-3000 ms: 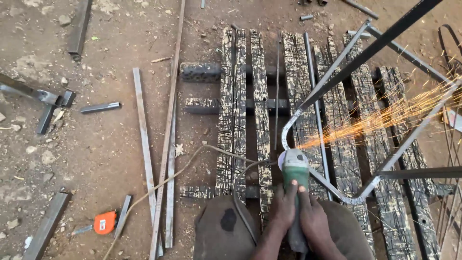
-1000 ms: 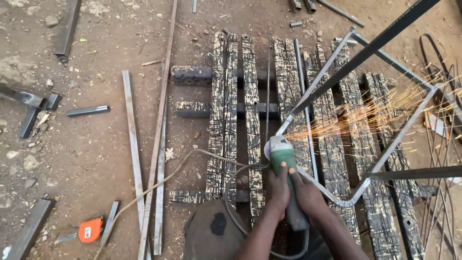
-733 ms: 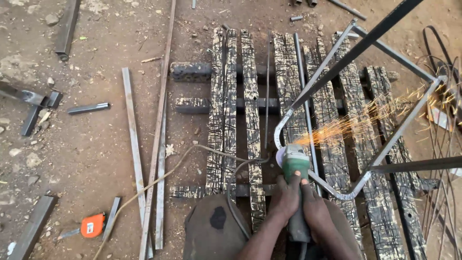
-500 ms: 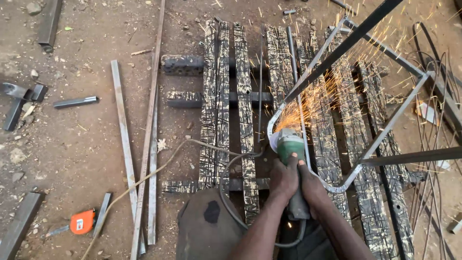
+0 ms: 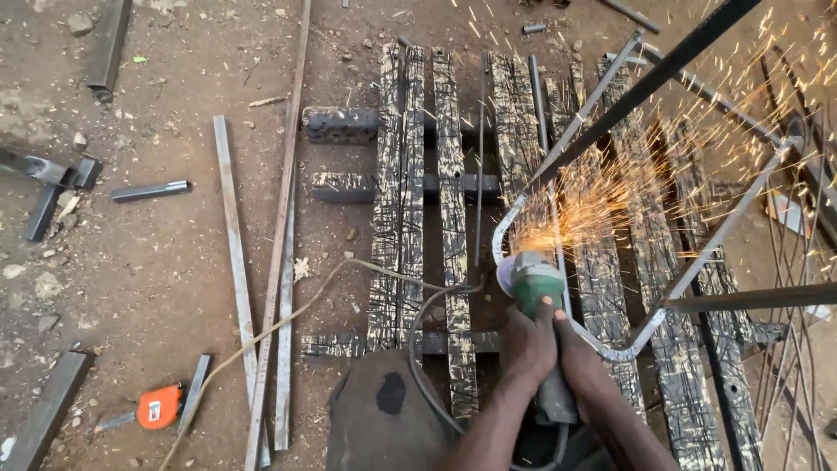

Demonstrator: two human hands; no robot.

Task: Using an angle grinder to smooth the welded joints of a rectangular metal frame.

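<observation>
An open-air metal workshop on bare dirt [image 5: 157, 262]; steel bars [image 5: 234, 253] and offcuts [image 5: 150, 190] lie scattered about; a scorched slat bench [image 5: 453, 218] carries a bent tube frame [image 5: 689, 270]; a grinder [image 5: 534, 283] throws sparks [image 5: 610, 187] — an orange tape measure [image 5: 159, 406] lies in the dust.

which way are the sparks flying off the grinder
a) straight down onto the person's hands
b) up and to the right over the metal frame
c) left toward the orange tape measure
b: the sparks spray from the green angle grinder up and to the right across the bent metal frame, while the orange tape measure lies far off at lower left and both hands, left hand and right hand, sit behind the tool.
</observation>
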